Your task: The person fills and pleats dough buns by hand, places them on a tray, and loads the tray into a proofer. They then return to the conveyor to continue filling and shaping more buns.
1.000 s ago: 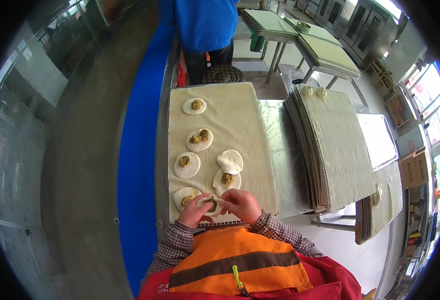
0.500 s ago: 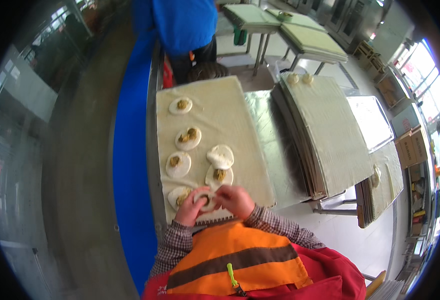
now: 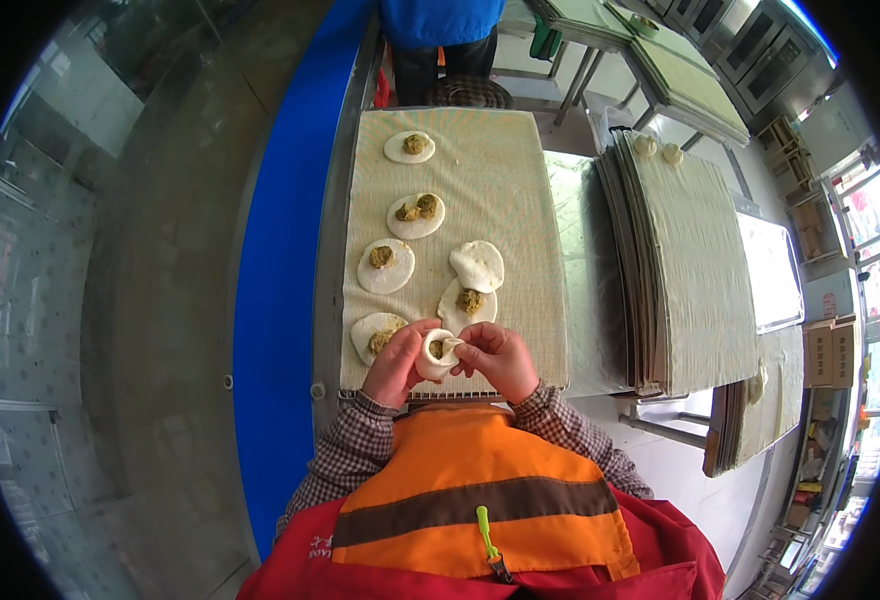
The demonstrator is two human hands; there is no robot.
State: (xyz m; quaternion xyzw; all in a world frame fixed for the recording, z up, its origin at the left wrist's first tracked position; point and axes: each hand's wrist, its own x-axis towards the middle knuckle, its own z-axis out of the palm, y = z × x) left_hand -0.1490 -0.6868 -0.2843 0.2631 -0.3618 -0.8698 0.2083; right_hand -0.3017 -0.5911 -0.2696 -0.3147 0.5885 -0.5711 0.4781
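Observation:
Between my hands is a filled bun (image 3: 434,368), its dough gathered into a cup with brown-green filling showing in the opening. My left hand (image 3: 398,364) cradles it from the left, fingers curled round its side. With thumb and fingers, my right hand (image 3: 501,358) pinches the dough rim on the right. Beyond them, several flat dough rounds with filling lie on a cloth-covered board (image 3: 520,150), among them a filled round (image 3: 385,266) on the left. One filled round (image 3: 468,304) is partly overlapped by a plain, folded-looking dough round (image 3: 478,265).
A stack of cloth-covered boards (image 3: 685,270) stands to the right, with two small buns (image 3: 658,149) at its far end. A metal tabletop (image 3: 585,280) lies between. At the far end stands a person in blue (image 3: 440,22). A blue strip (image 3: 285,250) runs along the left.
The view has swung, so the board sits straighter and further right. My hands stay on the bun; its rim now stands up more like a cup, with my right fingers pinching it.

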